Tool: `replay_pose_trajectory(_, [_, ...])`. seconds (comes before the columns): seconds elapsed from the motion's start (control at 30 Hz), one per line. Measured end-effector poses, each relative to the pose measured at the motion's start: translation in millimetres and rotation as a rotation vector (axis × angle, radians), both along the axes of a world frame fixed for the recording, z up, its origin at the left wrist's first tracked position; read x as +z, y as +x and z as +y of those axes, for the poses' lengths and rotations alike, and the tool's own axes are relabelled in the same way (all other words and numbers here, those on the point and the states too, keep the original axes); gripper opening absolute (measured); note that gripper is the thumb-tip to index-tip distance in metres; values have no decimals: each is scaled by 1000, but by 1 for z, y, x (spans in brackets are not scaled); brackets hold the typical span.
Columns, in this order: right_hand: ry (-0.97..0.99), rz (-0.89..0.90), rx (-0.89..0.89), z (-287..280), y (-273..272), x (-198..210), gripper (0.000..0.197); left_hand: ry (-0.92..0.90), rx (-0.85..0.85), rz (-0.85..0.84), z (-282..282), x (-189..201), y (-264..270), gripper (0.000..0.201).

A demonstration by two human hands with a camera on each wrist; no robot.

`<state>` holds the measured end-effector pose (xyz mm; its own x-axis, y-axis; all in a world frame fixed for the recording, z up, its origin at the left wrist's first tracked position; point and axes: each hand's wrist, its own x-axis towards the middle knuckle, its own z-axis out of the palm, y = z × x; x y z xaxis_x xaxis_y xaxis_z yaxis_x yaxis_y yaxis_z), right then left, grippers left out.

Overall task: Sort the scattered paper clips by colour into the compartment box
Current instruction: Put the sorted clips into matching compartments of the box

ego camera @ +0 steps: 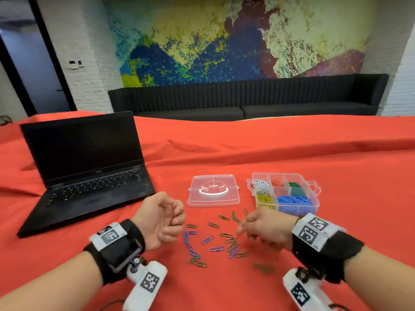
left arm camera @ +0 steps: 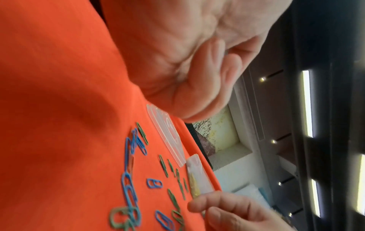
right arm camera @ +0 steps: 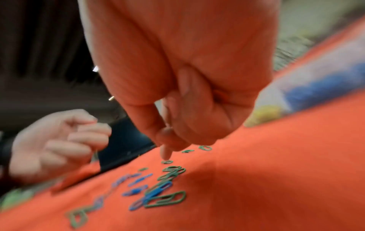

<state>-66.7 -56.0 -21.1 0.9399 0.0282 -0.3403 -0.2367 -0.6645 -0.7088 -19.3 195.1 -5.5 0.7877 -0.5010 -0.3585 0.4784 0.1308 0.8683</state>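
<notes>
Loose blue and green wire paper clips (ego camera: 212,242) lie scattered on the red cloth-covered table (ego camera: 292,153), between the person's two hands. Behind them and to the right stands the clear plastic compartment box (ego camera: 315,199), open; its cells hold white, red, green, yellow and blue clips, each colour apart. Its clear square plastic lid (ego camera: 213,190) lies flat just to the left of the box, not touching it.

The left hand (ego camera: 160,223) hovers above the cloth, palm turned inward, fingers curled loosely toward the palm; whether it holds anything cannot be told. The right hand (ego camera: 266,228) hangs over the right edge of the scatter, knuckles up, fingers (right arm camera: 166,151) pointing down toward a green clip; the view is blurred, and whether they pinch a clip cannot be told.

An open black laptop (ego camera: 87,167), its screen dark, sits on the cloth to the left. A dark upholstered bench (ego camera: 247,97) runs along the far wall under a multicoloured mural (ego camera: 224,37).
</notes>
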Motion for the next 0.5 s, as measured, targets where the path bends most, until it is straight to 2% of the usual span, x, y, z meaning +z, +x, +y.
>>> replay_pose_trajectory(0.07, [-199,-124,165,17,10,1,21,108,32,-12,7,-3,5,25])
replay_pose_trajectory(0.13, [-316,-181,273,29,19,1,19,369,3,-165,7,-9,9,35])
replay_pose_trajectory(0.2, [-425,-193,320,35,23,2,18,762,-142,-489,6,-14,12,36])
replay_pose_trajectory(0.27, [-490,-210,333,36,25,0,18,1085,-331,-842,5,-19,15,20])
replay_pose_trajectory(0.3, [-490,-214,334,35,27,-1,18,1150,-414,-953,4,-19,14,12])
replay_pose_trajectory(0.37, [-433,-213,322,33,29,-3,18,1196,-529,-1028,0,-20,12,14])
replay_pose_trajectory(0.5, [-412,-212,344,31,29,-4,18,1289,-582,-1113,-9,-25,10,18])
